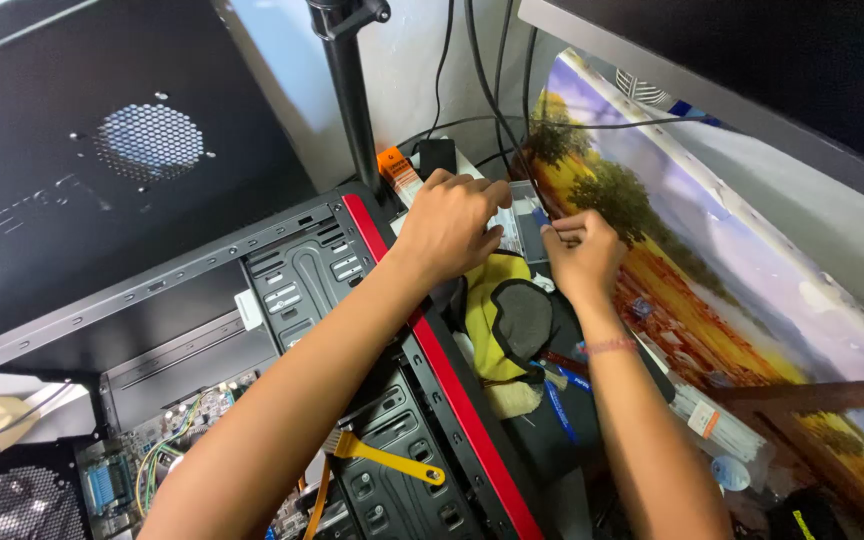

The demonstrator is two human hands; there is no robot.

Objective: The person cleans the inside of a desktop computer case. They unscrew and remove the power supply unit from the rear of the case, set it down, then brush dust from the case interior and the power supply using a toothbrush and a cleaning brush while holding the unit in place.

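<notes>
Both my hands are out at the far side of the open computer case [282, 330], past its red front edge. My left hand [449, 228] has its fingers curled down and closed on the near end of a small clear plastic packet [524, 222], which lies flat on the table just in front of the cables at the wall. My right hand [582, 255] is pinched together on the right edge of the same packet, thumb and fingertips meeting on it near a small blue patch.

The packet looks thin and light, the kind of bendy plastic that gives under the fingers, and slick enough to slip. I judge it best held by the edges, as now, with a light pinch, not pressed in the middle, since I cannot tell what is inside it or whether that would bend.

Just near of my hands lies a yellow and grey cloth [507, 310], with a small brush [527, 385] near of that. An orange-capped tube [398, 172] stands to the left of my left hand. A yellow flat cable [387, 458] hangs inside the case. A landscape-print mat [712, 300] covers the table to the right.
</notes>
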